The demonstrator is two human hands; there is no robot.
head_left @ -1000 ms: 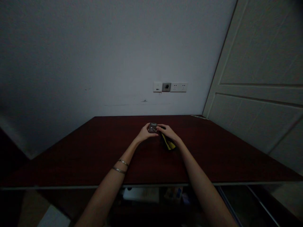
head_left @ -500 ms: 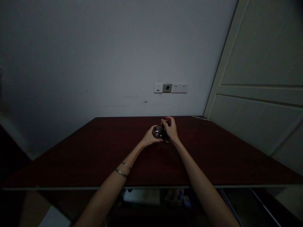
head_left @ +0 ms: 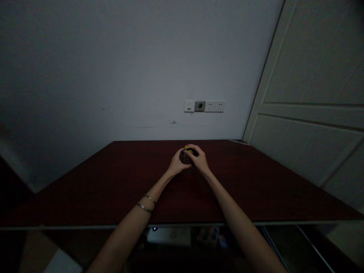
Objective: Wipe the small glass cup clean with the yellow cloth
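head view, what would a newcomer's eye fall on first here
First, the left hand holding a small dark object and the right hand something yellow and black, over the red tabletop. Next, two bangles on the left forearm and the sockets on the wall behind.

Now the right hand is nearer to the left hand, and the yellow-black cloth shows at the glass object's upper side.
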